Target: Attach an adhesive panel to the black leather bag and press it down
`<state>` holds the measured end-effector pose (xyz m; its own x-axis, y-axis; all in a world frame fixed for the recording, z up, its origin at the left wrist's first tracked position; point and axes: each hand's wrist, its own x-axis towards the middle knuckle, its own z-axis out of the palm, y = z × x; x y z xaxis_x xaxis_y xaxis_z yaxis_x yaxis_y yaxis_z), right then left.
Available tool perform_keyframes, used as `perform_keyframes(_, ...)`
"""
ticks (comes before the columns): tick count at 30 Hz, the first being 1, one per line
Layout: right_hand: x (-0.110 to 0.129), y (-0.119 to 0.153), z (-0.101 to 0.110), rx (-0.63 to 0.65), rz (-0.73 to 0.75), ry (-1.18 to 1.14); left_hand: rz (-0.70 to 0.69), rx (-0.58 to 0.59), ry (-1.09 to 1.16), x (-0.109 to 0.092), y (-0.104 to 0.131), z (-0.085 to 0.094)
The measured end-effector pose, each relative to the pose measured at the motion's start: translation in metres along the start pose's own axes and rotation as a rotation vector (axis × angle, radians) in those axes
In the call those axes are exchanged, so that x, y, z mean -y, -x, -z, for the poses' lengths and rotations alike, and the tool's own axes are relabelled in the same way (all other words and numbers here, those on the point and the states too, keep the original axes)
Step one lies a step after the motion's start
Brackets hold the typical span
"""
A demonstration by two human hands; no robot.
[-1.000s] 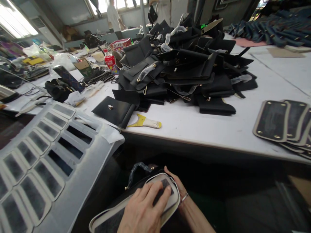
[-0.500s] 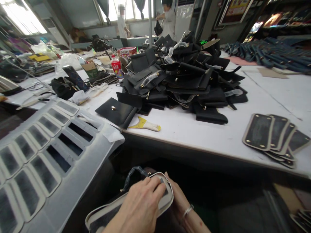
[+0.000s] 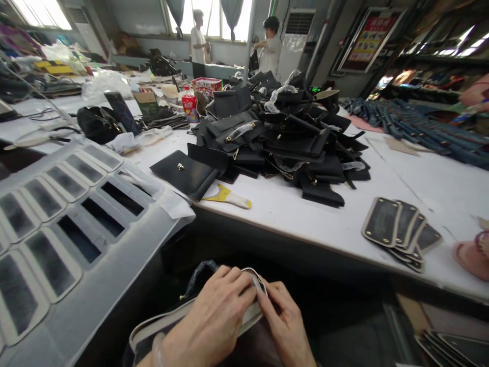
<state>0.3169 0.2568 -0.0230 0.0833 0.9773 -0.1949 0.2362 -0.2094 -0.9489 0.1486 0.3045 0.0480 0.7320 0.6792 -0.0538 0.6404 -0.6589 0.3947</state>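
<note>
Low in front of me is a dark handbag (image 3: 153, 329) with a cream-coloured edge and a plastic-wrapped handle (image 3: 198, 278). Across its long light-edged face lies my left hand (image 3: 217, 311), fingers curled over the far right end. My right hand (image 3: 284, 318) pinches the rim at that same end, thumb and fingertips close to the left fingers. Both hands are closed on the bag; the exact spot under the fingertips is hidden.
A white table (image 3: 282, 209) carries a heap of black bag parts (image 3: 275, 132), a yellow-and-white tool (image 3: 229, 196) and stacked dark panels (image 3: 382, 221). On the left, a grey board (image 3: 126, 275) holds rows of cream-edged panels. Another person's hand (image 3: 476, 255) shows at the right edge.
My right hand has come from behind the bag's end to its near side, thumb now at the rim. My left hand has shifted slightly left. Another person's hand has appeared at right.
</note>
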Motion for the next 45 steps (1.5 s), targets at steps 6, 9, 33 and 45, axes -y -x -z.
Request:
perform_keyframes(6, 0.007, -0.002, 0.006, 0.0, 0.047, 0.134, -0.093, -0.018, 0.03, 0.009, -0.009, 0.002)
perform_keyframes(9, 0.013, -0.003, 0.009, 0.026, 0.055, 0.175, -0.146, -0.027, 0.009, 0.013, -0.01, 0.004)
perform_keyframes(33, 0.027, 0.008, -0.012, 0.037, 0.682, 1.007, -0.035, -0.116, 0.54, 0.057, -0.023, 0.006)
perform_keyframes(45, 0.042, -0.049, 0.021, 0.275, -0.176, 0.195, 0.116, -0.036, 0.62, 0.078, -0.002, 0.019)
